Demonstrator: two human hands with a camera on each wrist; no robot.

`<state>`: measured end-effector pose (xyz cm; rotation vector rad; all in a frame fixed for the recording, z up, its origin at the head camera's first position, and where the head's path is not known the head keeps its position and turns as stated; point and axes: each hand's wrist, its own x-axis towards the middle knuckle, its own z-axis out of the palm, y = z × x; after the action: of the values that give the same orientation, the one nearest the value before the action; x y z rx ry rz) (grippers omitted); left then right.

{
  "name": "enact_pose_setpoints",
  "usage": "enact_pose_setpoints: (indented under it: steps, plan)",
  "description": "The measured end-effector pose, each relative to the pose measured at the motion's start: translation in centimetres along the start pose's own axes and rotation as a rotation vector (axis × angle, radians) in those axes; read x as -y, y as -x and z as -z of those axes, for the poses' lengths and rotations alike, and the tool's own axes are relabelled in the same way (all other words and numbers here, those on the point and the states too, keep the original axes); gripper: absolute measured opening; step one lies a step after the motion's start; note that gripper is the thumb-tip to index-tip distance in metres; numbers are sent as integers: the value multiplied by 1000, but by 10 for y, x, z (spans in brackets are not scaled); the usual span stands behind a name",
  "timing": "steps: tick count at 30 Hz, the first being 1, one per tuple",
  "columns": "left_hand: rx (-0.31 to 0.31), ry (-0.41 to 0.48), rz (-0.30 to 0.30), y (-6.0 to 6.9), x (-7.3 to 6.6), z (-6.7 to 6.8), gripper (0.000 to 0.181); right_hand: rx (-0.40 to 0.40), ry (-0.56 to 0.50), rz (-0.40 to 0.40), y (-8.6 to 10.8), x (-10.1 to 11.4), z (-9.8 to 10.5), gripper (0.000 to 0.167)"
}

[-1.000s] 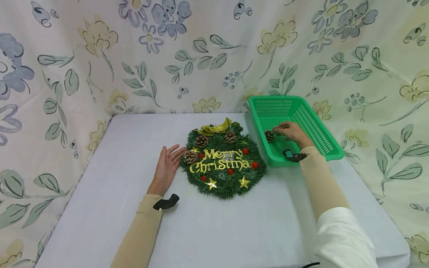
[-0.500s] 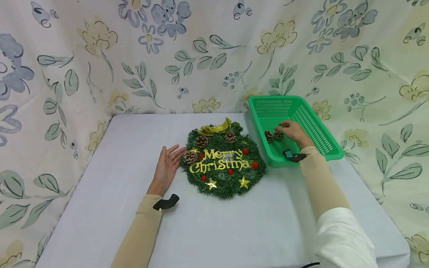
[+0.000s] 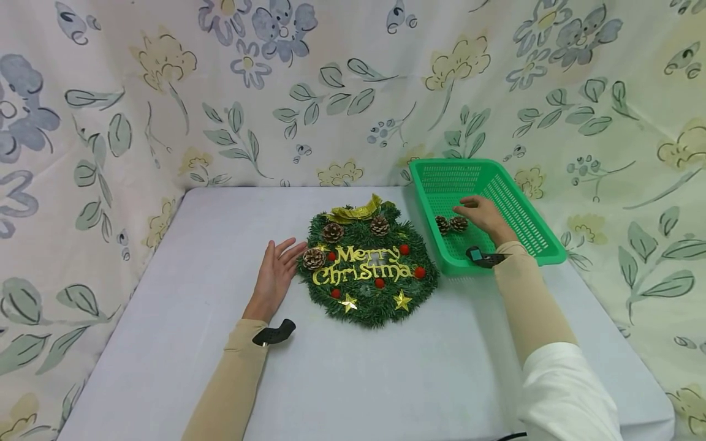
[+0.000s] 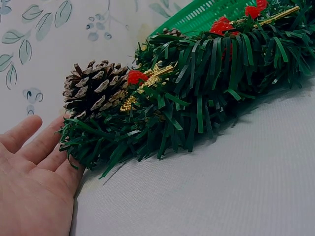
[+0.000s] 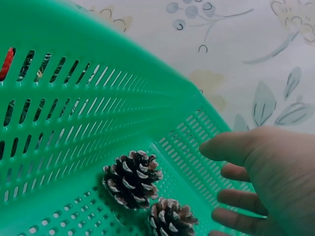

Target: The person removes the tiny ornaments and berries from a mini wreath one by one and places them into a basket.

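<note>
A green Christmas wreath (image 3: 369, 311) with gold "Merry Christmas" lettering lies on the table. It bears pine cones, red berries, gold stars and a gold ribbon. My left hand (image 3: 276, 272) lies palm up at its left edge, fingers extended against the greenery (image 4: 197, 93) beside a pine cone (image 4: 93, 91). Inside the green basket (image 3: 449, 267), two loose pine cones (image 5: 132, 179) sit side by side on the bottom. Over the basket, my right hand (image 3: 485, 218) holds nothing; its fingers (image 5: 241, 199) are spread apart, to the right of the cones in the right wrist view.
The basket stands at the table's back right, close to the wreath's right edge. A white cloth (image 3: 353, 373) covers the table. Behind it hangs a floral curtain (image 3: 342, 79). A dark cable (image 3: 513, 436) shows at the front edge.
My right hand has let go of a pine cone, which now rests in the basket beside the other one. The fingers have lifted slightly away. My left hand has stayed still.
</note>
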<state>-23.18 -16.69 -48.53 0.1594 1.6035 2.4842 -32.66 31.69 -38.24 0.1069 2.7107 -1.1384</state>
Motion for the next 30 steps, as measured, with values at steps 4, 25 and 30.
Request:
enact_pose_setpoints:
  steps: [4, 25, 30]
  plan:
    - [-3, -10, 1, 0, 0, 0, 79, -7, -7, 4, 0, 1, 0, 71]
    - [-9, -7, 1, 0, 1, 0, 79, -27, -6, 55, 3, 11, 0, 70]
    - [-5, -13, 1, 0, 1, 1, 80, -42, -15, 83, 2, 17, 1, 67]
